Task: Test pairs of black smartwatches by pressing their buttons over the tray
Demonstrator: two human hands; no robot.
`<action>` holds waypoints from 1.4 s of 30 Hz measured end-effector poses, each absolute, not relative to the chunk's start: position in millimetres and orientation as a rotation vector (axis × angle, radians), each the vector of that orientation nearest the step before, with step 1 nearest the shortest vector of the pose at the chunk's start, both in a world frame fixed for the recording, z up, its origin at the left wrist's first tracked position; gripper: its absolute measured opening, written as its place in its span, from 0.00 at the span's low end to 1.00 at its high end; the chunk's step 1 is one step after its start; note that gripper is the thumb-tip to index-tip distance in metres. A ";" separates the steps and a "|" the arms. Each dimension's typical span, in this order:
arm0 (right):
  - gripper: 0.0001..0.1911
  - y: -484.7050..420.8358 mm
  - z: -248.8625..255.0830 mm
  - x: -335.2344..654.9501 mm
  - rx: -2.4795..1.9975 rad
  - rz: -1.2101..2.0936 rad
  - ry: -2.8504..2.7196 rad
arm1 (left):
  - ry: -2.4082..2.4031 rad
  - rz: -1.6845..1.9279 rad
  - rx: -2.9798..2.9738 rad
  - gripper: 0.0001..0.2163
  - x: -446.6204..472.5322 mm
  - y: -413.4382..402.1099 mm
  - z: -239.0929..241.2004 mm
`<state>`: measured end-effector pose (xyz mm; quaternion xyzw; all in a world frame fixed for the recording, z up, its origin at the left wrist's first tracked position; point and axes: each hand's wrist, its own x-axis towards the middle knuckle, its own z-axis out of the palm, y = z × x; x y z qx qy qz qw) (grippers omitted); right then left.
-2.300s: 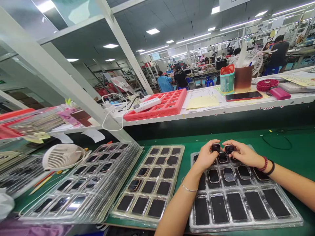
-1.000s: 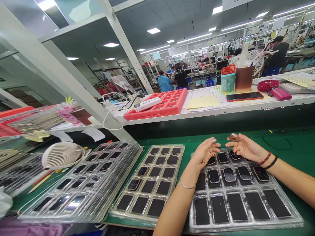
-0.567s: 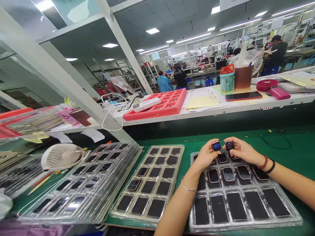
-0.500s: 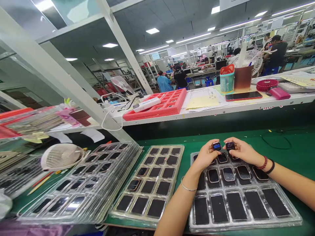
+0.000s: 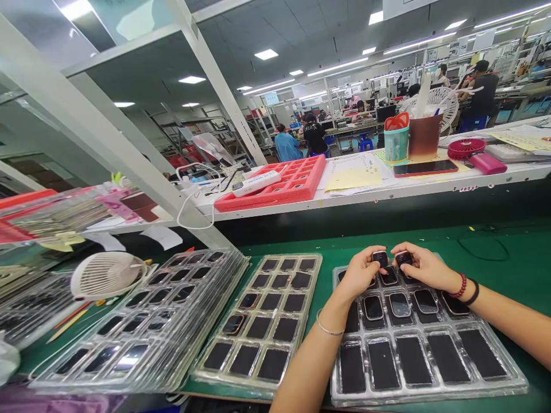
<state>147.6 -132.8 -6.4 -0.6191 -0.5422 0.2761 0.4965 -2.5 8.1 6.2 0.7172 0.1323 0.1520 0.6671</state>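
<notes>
Pinched between the fingers of my left hand is a small smartwatch body without a strap. My right hand grips a second smartwatch body just beside it. Both are raised over the far row of a clear plastic tray. Several more watch bodies lie in that tray's far and middle rows, one of them a watch with a pale rim. Dark pads show in the near row. My hands partly cover the far row.
Left of my arm lies another clear tray with two watches in its pockets. Further left stand a tall stack of trays and a white fan. Behind runs a shelf with a red foam tray, a phone and a cup.
The screen of the watch in my left hand showed blue and now looks dark with small marks. The right-hand watch is tilted slightly differently. Both hands stay nearly in place.
</notes>
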 end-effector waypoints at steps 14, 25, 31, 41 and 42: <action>0.15 -132.8 -5.6 146.7 -1.546 0.631 -1.319 | 0.312 0.342 1.622 0.20 -1.1 7.9 4.8; 0.17 -133.0 -4.8 146.8 -1.560 0.620 -1.357 | 0.309 0.354 1.627 0.21 -0.1 8.3 3.7; 0.15 -132.8 -2.8 145.5 -1.551 0.612 -1.362 | 0.298 0.375 1.642 0.17 -1.6 7.1 5.2; 0.16 -133.8 -3.7 145.8 -1.531 0.669 -1.324 | 0.286 0.374 1.649 0.11 -1.5 8.4 5.0; 0.16 -133.9 -3.7 145.8 -1.530 0.655 -1.336 | 0.288 0.379 1.657 0.12 -1.2 8.5 4.5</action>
